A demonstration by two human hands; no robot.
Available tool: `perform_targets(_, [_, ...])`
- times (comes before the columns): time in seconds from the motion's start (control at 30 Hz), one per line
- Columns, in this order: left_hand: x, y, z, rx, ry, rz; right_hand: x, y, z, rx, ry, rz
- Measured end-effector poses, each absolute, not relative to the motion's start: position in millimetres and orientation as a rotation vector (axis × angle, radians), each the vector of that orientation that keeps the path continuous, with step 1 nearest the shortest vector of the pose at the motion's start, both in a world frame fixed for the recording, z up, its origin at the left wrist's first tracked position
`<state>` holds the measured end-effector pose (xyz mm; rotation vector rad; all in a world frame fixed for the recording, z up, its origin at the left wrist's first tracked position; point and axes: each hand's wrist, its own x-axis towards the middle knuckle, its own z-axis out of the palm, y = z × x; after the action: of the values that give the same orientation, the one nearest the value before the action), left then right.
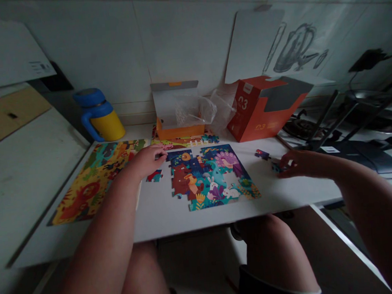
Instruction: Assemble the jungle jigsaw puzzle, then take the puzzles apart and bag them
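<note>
A partly joined jigsaw puzzle (215,177) with animals and plants lies on the white table, with gaps in it and ragged edges at the left. My left hand (149,161) is at its upper left corner, fingers closed in a pinch; what they hold, if anything, is hidden. Just below that hand lies a loose red and teal puzzle piece (155,176). To the right of the puzzle, my right hand (289,164) pinches a dark teal puzzle piece (276,167) at the table surface. Beside it rests another loose purple and red piece (262,154).
At the left lies a yellow-orange animal puzzle (93,182); behind it stands a blue and yellow jug (103,115). An open orange box (180,131), clear plastic bag (222,111) and red box (264,110) stand along the wall. A gas stove (299,124) is at right.
</note>
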<state>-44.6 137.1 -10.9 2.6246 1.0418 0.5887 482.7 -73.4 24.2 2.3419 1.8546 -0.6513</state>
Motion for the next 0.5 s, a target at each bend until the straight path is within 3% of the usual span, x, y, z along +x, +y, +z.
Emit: perform_targets(0.5, [-41,125,-2,2.611,1.11,0.539,472,-75,28,2.396,1.915,-0.651])
